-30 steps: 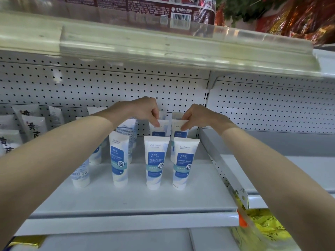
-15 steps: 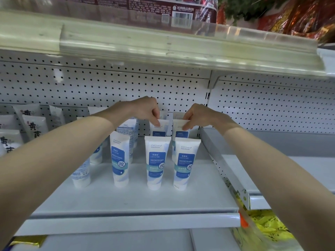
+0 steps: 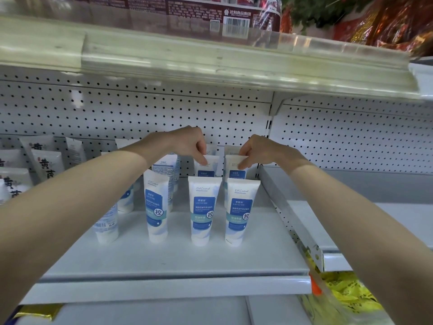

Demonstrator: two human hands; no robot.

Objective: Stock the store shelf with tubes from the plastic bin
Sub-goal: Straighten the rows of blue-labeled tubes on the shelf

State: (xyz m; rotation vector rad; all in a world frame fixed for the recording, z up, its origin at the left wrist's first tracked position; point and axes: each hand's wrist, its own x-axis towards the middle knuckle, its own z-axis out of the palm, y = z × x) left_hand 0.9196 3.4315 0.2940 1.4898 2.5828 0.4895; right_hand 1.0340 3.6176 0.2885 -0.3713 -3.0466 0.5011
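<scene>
From the head camera, both arms reach in over a white store shelf (image 3: pixel 164 259) backed by pegboard (image 3: pixel 140 109). The left hand (image 3: pixel 187 146) is curled, thumb and fingertips pinching the flat crimped top of the left rear tube (image 3: pixel 208 165), which stands upright in the second row. The right hand (image 3: pixel 260 150) pinches the top edge of the right rear tube (image 3: pixel 236 167) in the same way, just beside the first. The bottoms of both held tubes are hidden behind the front row, so they probably rest on the shelf, though that cannot be seen.

In front of them three white-and-blue tubes stand cap-down in a line: the left front tube (image 3: pixel 156 207), the middle front tube (image 3: pixel 203 209) and the right front tube (image 3: pixel 241 209). More of the same tubes stand behind and to the left, partly covered by the left forearm. Further left stand pale tubes with dark brush lettering (image 3: pixel 46 165). A metal divider (image 3: pixel 288 207) runs along the right edge of the shelf. Above hangs an upper shelf (image 3: pixel 210 64) with a clear front strip, and yellow packets (image 3: pixel 346 292) show below at the right.
</scene>
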